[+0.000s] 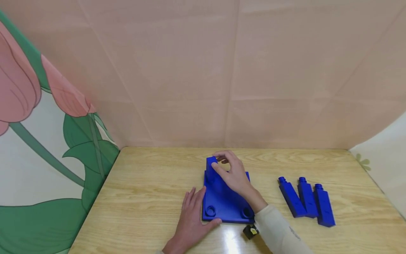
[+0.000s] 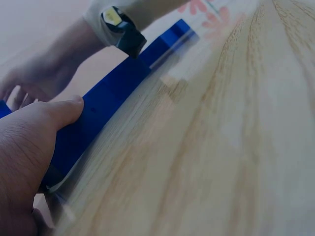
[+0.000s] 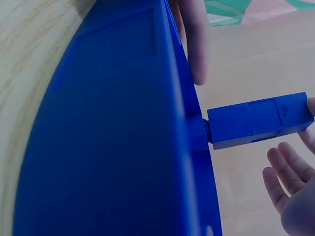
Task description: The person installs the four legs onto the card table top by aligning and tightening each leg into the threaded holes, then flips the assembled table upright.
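A blue square board (image 1: 225, 211) lies flat on the table, with round threaded sockets at its two near corners. A blue table leg (image 1: 210, 170) stands upright at its far left corner; in the right wrist view its narrow neck meets the board. My right hand (image 1: 233, 176) pinches the leg's upper end between thumb and forefinger, the other fingers spread apart from it. My left hand (image 1: 194, 220) rests against the board's near left corner, fingers fairly straight along the left side and thumb (image 2: 69, 109) on the near edge.
Three more blue legs (image 1: 307, 197) with threaded ends lie side by side to the right of the board. A pink curtain (image 1: 203, 77) hangs behind the wooden table (image 1: 142, 197). A small black device (image 1: 250, 231) is at my right wrist.
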`<state>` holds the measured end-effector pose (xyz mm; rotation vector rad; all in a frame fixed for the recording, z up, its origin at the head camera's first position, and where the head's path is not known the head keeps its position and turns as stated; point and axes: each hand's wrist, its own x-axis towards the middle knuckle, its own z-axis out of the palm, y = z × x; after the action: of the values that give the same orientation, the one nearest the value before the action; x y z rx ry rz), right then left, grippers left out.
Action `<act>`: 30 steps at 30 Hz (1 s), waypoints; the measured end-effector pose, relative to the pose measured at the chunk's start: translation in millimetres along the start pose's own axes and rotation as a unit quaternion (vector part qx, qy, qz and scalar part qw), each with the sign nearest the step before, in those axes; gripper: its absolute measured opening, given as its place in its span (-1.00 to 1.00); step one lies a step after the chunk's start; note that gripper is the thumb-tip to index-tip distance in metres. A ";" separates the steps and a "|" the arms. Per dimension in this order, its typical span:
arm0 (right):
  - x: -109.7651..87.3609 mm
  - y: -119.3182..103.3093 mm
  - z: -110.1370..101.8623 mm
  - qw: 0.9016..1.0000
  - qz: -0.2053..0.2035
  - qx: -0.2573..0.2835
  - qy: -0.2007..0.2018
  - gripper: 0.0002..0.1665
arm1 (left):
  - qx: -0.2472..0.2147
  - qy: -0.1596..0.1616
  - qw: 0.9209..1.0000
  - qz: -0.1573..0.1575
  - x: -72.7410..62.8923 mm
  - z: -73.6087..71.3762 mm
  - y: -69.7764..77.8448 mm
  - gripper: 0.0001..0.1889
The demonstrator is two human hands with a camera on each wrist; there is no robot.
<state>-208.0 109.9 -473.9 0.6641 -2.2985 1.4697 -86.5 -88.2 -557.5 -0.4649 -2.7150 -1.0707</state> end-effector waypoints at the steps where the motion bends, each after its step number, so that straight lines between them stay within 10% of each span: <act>1: 0.1 -0.3 0.3 1.000 0.007 0.001 0.001 -0.67 | 0.000 -0.001 1.000 0.000 0.1 0.0 0.2 0.15; 9: -1.6 -2.6 4.0 0.999 0.050 0.021 -0.004 -0.62 | -0.004 -0.007 1.000 -0.007 0.1 -1.6 1.1 0.15; 30: -3.9 2.0 -3.5 0.998 -0.012 -0.002 -0.055 -0.56 | -0.008 0.005 1.000 0.010 -0.7 -0.7 0.0 0.14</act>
<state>-205.8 114.6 -475.9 0.7884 -2.3659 1.4501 -85.7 -88.8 -557.2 -0.4878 -2.6894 -1.0862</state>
